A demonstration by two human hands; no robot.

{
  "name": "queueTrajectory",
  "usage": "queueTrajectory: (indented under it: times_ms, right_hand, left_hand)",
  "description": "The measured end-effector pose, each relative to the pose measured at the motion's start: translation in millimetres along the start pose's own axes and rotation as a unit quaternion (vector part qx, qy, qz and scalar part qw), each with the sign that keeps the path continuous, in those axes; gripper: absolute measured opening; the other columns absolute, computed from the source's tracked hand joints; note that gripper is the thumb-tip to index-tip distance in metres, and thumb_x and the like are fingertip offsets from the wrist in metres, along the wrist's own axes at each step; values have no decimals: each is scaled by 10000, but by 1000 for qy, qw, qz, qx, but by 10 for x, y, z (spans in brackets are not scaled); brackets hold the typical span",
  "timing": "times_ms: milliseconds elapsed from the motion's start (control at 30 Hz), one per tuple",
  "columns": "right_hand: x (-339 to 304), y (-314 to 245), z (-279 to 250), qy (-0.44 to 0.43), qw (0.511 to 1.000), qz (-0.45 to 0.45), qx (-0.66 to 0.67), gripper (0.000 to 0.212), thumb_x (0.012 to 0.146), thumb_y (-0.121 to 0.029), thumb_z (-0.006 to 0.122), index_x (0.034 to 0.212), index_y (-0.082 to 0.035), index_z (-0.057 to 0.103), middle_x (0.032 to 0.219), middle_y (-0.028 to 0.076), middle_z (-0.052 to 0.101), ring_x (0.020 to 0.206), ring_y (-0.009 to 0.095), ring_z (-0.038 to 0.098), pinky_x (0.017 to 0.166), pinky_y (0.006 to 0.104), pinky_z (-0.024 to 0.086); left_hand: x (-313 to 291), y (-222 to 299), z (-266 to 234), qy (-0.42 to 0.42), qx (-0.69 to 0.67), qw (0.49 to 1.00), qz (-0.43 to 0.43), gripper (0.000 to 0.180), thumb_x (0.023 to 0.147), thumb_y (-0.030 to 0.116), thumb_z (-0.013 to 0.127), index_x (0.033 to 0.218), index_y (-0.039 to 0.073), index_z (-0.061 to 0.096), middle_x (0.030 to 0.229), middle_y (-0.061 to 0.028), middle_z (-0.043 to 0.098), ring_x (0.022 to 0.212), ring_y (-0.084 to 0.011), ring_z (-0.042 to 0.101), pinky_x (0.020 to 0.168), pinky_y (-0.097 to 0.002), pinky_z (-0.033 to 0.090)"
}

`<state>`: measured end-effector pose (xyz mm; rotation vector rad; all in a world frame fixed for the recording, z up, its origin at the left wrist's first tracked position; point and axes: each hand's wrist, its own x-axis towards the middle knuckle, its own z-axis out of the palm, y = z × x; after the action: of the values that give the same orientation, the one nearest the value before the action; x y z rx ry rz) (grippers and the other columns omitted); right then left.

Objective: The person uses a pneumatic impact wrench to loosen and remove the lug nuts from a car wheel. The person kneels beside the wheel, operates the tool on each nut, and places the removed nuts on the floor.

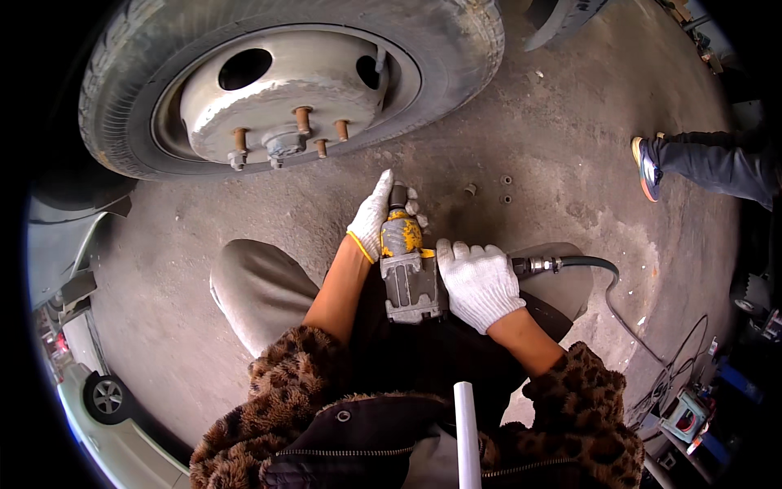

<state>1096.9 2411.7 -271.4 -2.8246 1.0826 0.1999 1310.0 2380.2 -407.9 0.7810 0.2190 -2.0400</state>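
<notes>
An air impact wrench (414, 287) with a scuffed yellow nose and grey body lies between my hands, its dark socket (398, 196) pointing toward the wheel. My left hand (372, 216), in a white knit glove, is wrapped round the nose and socket from below; fingertips show on the far side. My gloved right hand (482, 284) grips the handle, where a black air hose (595, 261) joins through a metal coupling. Ahead stands a truck wheel (277, 106) with several rusty bare studs (303, 121). Nuts (237, 159) sit on some studs at its lower left.
Three loose nuts (506, 200) lie on the concrete floor right of the socket. Another person's leg and shoe (648, 167) are at the right. Coiled hoses (664, 375) and a jack-like tool (684, 417) lie lower right. A pale car (102, 416) stands lower left.
</notes>
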Motion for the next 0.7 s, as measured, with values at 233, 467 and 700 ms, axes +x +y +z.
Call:
queueTrajectory:
  times_ms: [233,467,700]
  right_hand:
    - [-175,443,615,-107,991,50,-62,235,784,-173,692,981,-46,673,773,69,689,680,199,695,617,352,496]
    - [-280,554,787,-189,978,65,-61,274,745,-151,718,989,-47,652,805,83,691,729,229,709,663,371,513]
    - [-108,395,828,-181,977,78,-83,281,758,-154,701,1012,-41,658,808,72,686,725,215,702,657,370,508]
  left_hand:
    - [1072,-944,-324,-20,-77,988,-131,676,978,717,470,1009,60,625,701,-42,606,665,-259,619,704,-430,554]
    - [1199,-1349,-436,-15,-115,980,-158,579,991,646,558,1021,73,632,731,-12,603,680,-212,615,730,-384,534]
    - [1242,-1164,-547,-52,-147,975,-160,539,995,601,592,1033,65,641,778,-35,635,689,-224,630,712,-388,528]
